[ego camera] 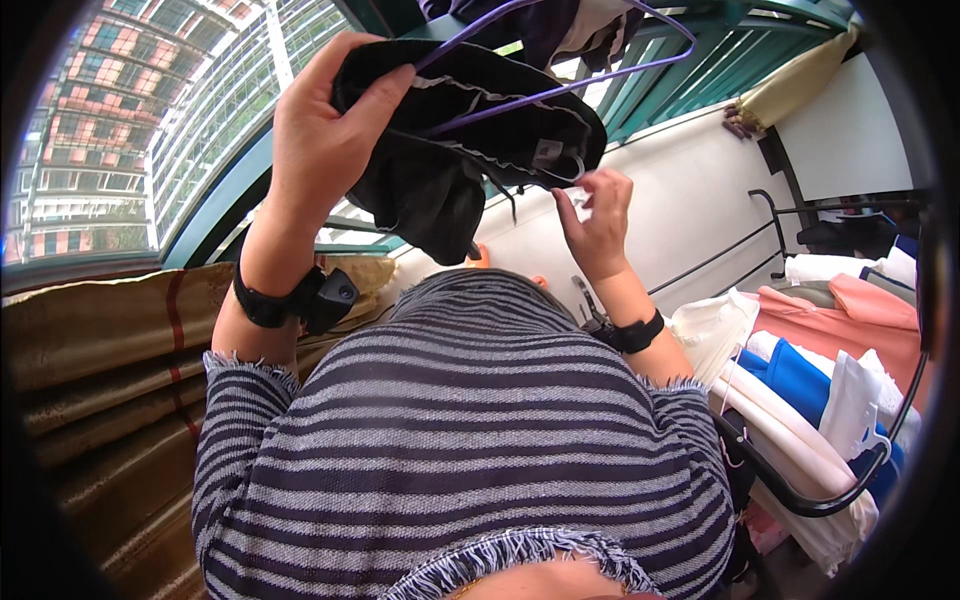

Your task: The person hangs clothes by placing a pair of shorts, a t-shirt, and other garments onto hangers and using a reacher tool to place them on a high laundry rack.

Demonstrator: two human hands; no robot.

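Observation:
A black garment [427,195] with an elastic waistband and a drawstring hangs in front of me, its waist opening spread towards me. My left hand [337,127] grips the waistband at its left end, thumb on the near side. A purple hanger [517,105] passes through the opening, its lower bar across the inside and its other end sticking out to the upper right. At the lower right edge of the waistband, the thumb and fingertips of my right hand [604,217] pinch the cloth. Beside those fingertips are a sewn-in label [547,152] and a thin pale loop [576,169].
Dark clothing [547,30] hangs above the hanger, by green window bars [720,82]. To the right, a black metal rack [810,502] bears white, blue and salmon clothes [832,322]. A brown curtain [97,360] lies to the left below the window. A tied beige curtain [795,82] hangs upper right.

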